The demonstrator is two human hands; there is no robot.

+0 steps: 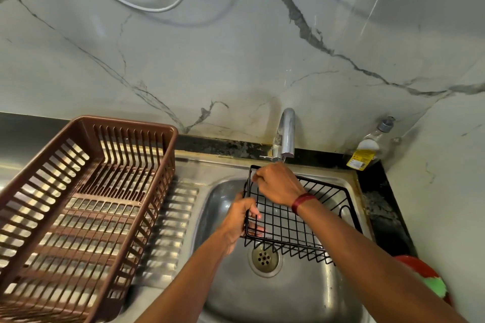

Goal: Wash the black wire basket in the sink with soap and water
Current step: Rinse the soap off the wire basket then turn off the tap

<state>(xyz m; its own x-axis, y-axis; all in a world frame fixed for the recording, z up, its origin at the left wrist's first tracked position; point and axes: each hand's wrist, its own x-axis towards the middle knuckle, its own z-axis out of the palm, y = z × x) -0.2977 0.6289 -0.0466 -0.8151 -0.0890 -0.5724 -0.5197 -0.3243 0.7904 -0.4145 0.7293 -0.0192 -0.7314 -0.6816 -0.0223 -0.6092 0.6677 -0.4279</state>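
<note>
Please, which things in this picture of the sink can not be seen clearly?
- Head view: water from the tap is too faint to confirm.
- Right hand covers the far rim of the black wire basket; soap there cannot be judged.
- Bottle label is too small to read.
- Red and green item is partly hidden by the right forearm.

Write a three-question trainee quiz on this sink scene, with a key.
1. True or false: the black wire basket is held over the sink.
2. Which hand grips the basket's left end?
A. left hand
B. right hand
3. Fill in: the brown plastic rack sits to the ____ of the sink.

Key: 1 true; 2 A; 3 left.
</note>
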